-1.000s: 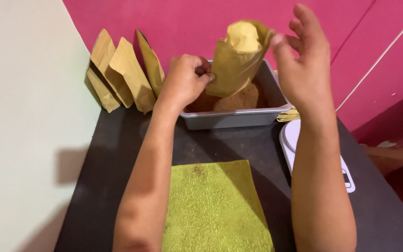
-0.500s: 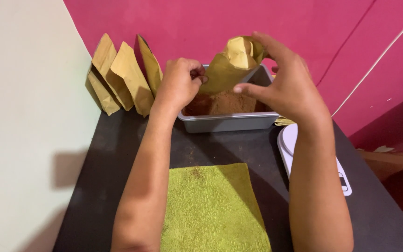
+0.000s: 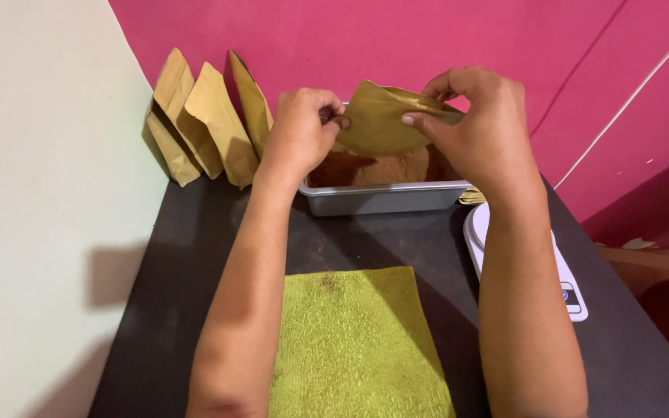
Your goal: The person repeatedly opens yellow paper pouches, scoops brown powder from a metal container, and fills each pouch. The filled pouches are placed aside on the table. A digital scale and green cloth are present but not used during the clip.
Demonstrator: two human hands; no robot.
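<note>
At the far left a pale cream wall (image 3: 32, 193) runs along the left edge of the dark matt tabletop (image 3: 172, 310), and where it meets the bright pink back wall (image 3: 365, 39) a row of four flat brown paper pouches (image 3: 207, 128) leans upright in the corner, leaving a bare strip of tabletop in front of them.

The left hand (image 3: 300, 131) is raised over the left end of a grey rectangular metal tray (image 3: 381, 197), its fingers closed in a pinch on the left edge of a flat brown paper pouch (image 3: 377, 124). This pouch is held in the air just above the tray, tilted, with heaped brown powder (image 3: 385, 166) in the tray below it. The tray stands close to the back wall, so there is little room behind it.

Nearer the person, a green terry cloth (image 3: 354, 348) lies flat between the two forearms, its near end running out of view at the bottom; dark tabletop shows between cloth and tray.

The right hand (image 3: 482, 128) clamps thumb and fingers on the pouch's right side and top.

Right of the tray, a white kitchen scale (image 3: 571, 294) lies along the tabletop's right edge, partly hidden by the right forearm. Beyond that edge the pink wall continues, crossed by a thin white diagonal line (image 3: 629, 93).
</note>
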